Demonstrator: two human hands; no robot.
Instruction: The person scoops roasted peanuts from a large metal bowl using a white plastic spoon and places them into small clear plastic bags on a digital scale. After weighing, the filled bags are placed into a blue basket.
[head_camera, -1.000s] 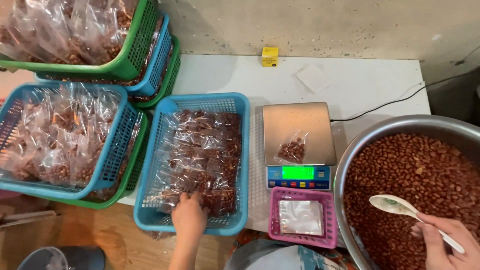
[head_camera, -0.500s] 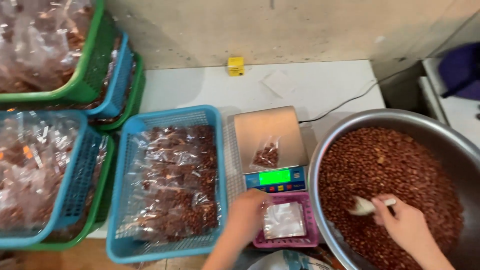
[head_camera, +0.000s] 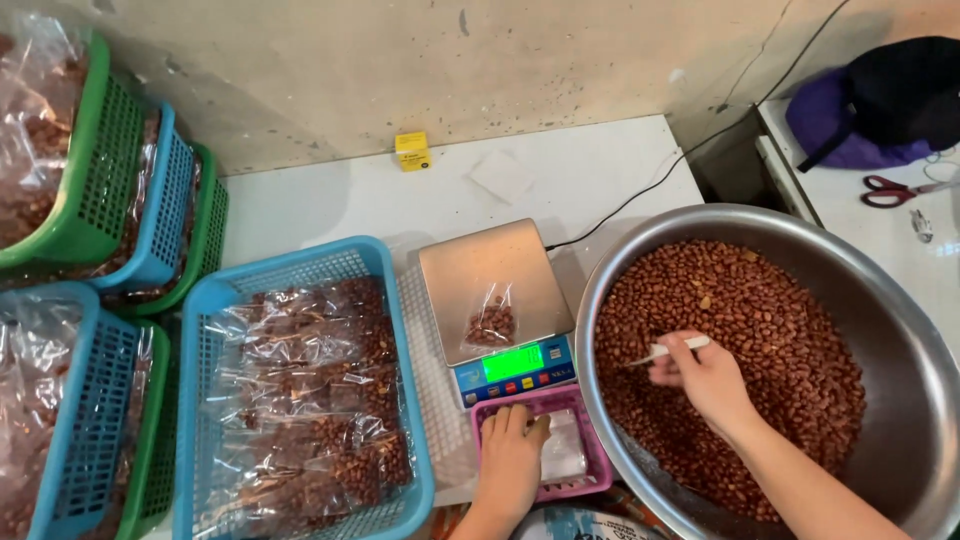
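My right hand (head_camera: 706, 378) grips a white spoon (head_camera: 668, 350) dipped into the peanuts (head_camera: 760, 330) in a large steel bowl (head_camera: 900, 330). My left hand (head_camera: 510, 452) rests flat on a stack of clear plastic bags (head_camera: 566, 448) inside a small pink basket (head_camera: 596, 470). Just behind that basket stands a digital kitchen scale (head_camera: 492, 290) with a lit green display. A small clear bag holding a few peanuts (head_camera: 491, 321) sits on its steel plate.
A blue basket (head_camera: 300, 400) of filled peanut bags stands left of the scale. More blue and green baskets (head_camera: 110, 220) with bags are stacked at far left. A small yellow box (head_camera: 412, 151) sits by the wall. Red scissors (head_camera: 895, 190) and a dark bag (head_camera: 880, 100) lie at the right.
My left hand moved from the blue basket of filled bags to the pink basket. My right hand brought the spoon down into the peanuts. The view shifted right.
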